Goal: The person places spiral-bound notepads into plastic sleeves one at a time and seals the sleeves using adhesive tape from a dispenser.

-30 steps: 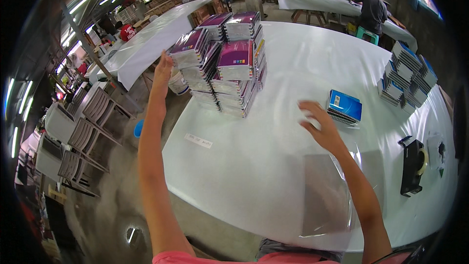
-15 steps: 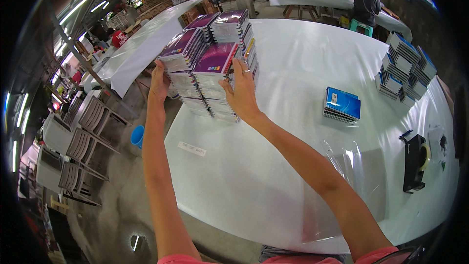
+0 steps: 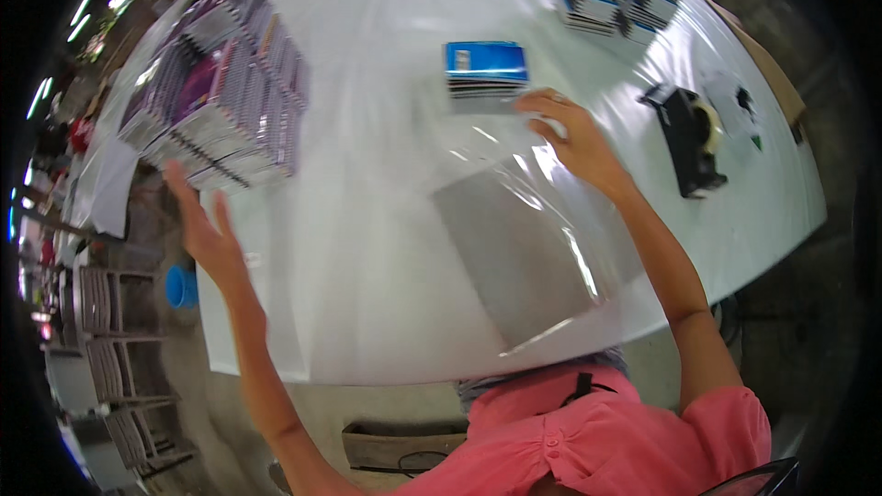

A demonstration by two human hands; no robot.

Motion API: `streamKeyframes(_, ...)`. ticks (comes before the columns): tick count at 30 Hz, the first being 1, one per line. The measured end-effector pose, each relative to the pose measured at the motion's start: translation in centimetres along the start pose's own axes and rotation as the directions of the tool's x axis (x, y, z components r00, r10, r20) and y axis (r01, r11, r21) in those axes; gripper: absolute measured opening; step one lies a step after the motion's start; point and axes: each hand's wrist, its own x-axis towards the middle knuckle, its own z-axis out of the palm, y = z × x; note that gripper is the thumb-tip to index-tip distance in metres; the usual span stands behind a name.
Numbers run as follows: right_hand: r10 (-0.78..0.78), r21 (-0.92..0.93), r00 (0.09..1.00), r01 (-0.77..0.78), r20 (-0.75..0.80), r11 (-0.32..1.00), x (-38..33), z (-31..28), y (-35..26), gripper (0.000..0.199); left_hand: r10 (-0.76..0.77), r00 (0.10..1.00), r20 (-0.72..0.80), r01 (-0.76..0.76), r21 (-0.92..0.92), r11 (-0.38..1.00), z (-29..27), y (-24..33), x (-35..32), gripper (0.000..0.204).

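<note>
My left hand hangs over the table's left side with its fingers spread and nothing in them. It is just below and apart from a tall block of spiral notebooks with purple covers, stacked in several columns. My right hand hovers at the far end of a clear plastic sheet. Its fingers are bent, with the thumb apart from them; whether they touch the plastic is hard to tell. Close to its fingertips lies a small pile of blue spiral notebooks.
A white-covered table spreads before me. More spiral notebooks stand stacked at the far right. A black tape dispenser sits on the right side. On the floor at left are a blue bucket and stacked chairs.
Both hands have let go of the purple notebook block, which stays on the table. My right hand has moved right to the plastic, my left hand back toward me. The view has tilted down and right.
</note>
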Motion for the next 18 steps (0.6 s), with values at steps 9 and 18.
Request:
streamKeyframes(9, -0.025, -0.468, 0.999, 0.013, -0.019, 0.884, -16.7, -4.0, 1.0, 0.037, 0.251, 0.577, 0.777, -0.190, -0.172, 0.967, 12.4, 21.1, -17.5, 0.065)
streamKeyframes(18, 0.251, -0.592, 0.952, -0.103, 0.173, 0.799, -23.7, -7.4, -3.2, 0.031, 0.334, 0.306, 0.892, -0.387, -0.203, 0.899, 12.5, 21.7, -19.5, 0.057)
